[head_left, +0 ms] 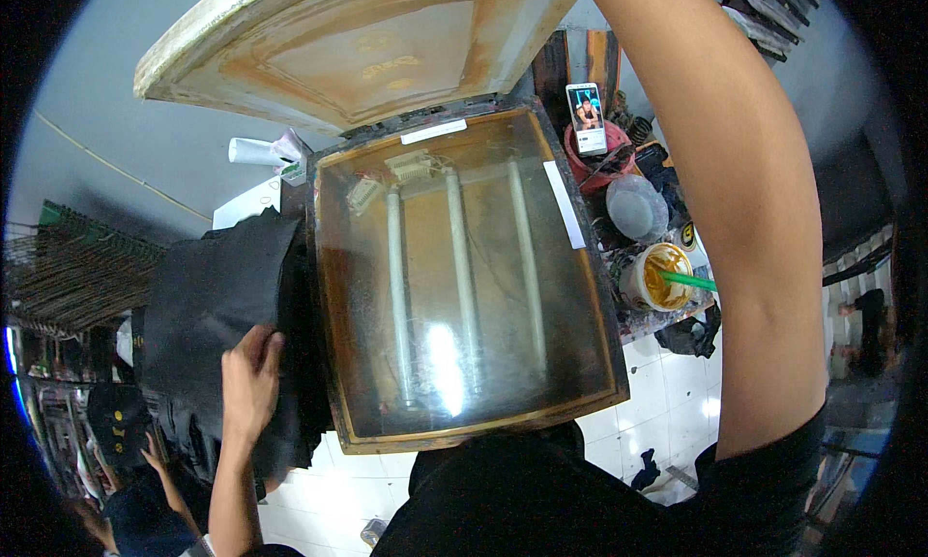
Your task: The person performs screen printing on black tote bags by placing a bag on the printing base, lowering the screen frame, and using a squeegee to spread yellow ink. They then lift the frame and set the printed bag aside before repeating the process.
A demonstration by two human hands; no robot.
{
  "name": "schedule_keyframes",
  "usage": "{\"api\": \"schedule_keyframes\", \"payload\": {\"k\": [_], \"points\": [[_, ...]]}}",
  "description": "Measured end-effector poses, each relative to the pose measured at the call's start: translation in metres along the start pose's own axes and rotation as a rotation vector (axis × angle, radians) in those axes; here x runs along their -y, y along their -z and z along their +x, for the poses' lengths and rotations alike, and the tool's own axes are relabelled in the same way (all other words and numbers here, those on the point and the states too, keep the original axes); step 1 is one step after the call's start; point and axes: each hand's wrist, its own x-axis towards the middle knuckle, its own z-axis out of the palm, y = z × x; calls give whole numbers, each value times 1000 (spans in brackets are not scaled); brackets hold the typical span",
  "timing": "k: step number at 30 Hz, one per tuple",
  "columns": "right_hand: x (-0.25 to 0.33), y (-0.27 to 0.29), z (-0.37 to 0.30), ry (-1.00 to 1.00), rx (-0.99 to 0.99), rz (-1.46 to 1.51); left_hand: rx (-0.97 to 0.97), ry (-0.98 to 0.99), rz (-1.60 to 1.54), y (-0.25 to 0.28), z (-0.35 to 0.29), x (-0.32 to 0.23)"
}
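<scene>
My left hand [251, 378] is closed, fingers curled, over the right side of a pile of black cloth [213, 301]; what is between the fingertips, if anything, is hidden. To the right of the pile stands a glass-topped light box [498, 296] with a wooden rim and white tube lamps under the glass. Above its far edge a screen printing frame [387, 64] is tilted up, its mesh stained brown with small yellowish marks. My right arm [735, 199] reaches up along the right side past the top edge, so its hand is out of view, near the frame's upper right.
On the right are a phone [586, 118] in a pink tub [609, 166], a clear plastic container [636, 209] and a cup [655, 279] with a green straw. A white roll [253, 151] lies at the back left. Another person's arm [169, 480] shows lower left, by a dark printed cloth [118, 424].
</scene>
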Motion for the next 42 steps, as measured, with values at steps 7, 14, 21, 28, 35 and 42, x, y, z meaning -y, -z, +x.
{"api": "schedule_keyframes", "payload": {"k": [7, 14, 21, 28, 35, 42], "points": [[1, 6, 1, -13, 37, 34, 298, -821, 321, -144, 59, -31], [4, 5, -2, -10, 57, 10, -24, -667, 216, -256, 63, -108], [14, 15, -10, -50, 51, 48, -210, -668, -60, -240, 171, -174], [14, 12, -14, -114, 62, 43, 67, -340, 192, -263, 235, -225], [5, 9, -11, -44, 53, 22, 106, -258, 178, -262, 243, -239], [11, 12, -8, -82, 58, 36, 180, -218, 150, -253, 245, -248]]}}
